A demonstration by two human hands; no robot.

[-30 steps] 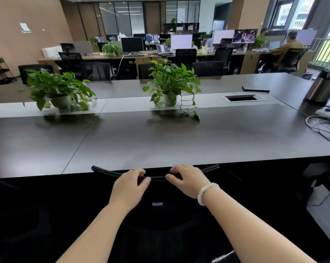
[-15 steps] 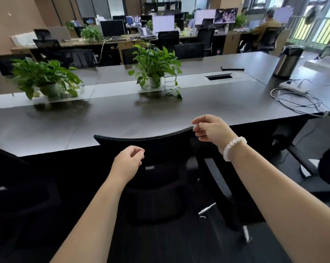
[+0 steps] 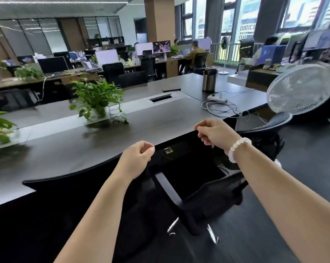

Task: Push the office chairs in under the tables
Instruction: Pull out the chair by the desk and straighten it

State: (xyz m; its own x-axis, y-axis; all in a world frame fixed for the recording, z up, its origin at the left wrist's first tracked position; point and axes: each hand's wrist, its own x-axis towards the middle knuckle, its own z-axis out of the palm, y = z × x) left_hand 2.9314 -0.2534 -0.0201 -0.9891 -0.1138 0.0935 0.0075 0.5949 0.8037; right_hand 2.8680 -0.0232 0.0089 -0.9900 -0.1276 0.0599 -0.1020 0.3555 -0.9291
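Observation:
A black office chair stands at the lower left, its backrest top close against the edge of the long dark table. My left hand hovers by the right end of that backrest, fingers curled, holding nothing. My right hand, with a white bead bracelet, floats over the table edge, also curled and empty. A second black chair stands to the right, out from the table, partly hidden by my right forearm. A third chair is further right by the table corner.
Potted plants stand along the table's middle, with a steel flask, a power strip and loose cables at the right end. A white floor fan stands at the right. People sit at desks beyond.
Both hands have come off the chair's backrest and curled up in the air. The view has swung right, so the pushed-in chair now sits at the lower left.

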